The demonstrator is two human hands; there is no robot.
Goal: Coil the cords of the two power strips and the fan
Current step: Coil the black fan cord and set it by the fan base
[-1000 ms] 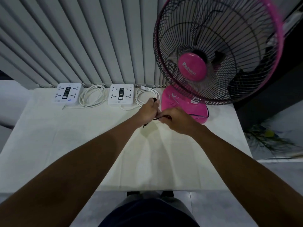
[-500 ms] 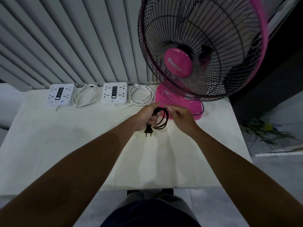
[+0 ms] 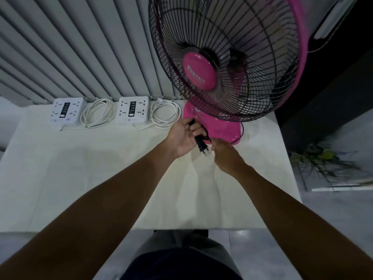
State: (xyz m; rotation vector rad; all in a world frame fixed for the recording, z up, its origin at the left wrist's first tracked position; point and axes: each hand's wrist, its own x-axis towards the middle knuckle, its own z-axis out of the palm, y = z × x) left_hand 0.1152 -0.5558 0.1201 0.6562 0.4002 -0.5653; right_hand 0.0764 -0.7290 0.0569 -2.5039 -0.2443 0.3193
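Black cord (image 3: 200, 139) sits looped in the curled fingers (image 3: 195, 129) of the left hand (image 3: 184, 138), its plug (image 3: 204, 148) poking toward the right hand (image 3: 224, 156). Whether those fingertips pinch the cord I cannot tell. The bundle hangs just before the pink fan (image 3: 219, 126). Both power strips (image 3: 67, 110) (image 3: 132, 110) lie with white cords (image 3: 99, 114) (image 3: 166, 114) already coiled, so this looks like the last coil. Next, I'd guess: secure the plug end and lay the bundle down. Half a second ago the plug dangled under a knuckles-up fist; now the palm faces up.
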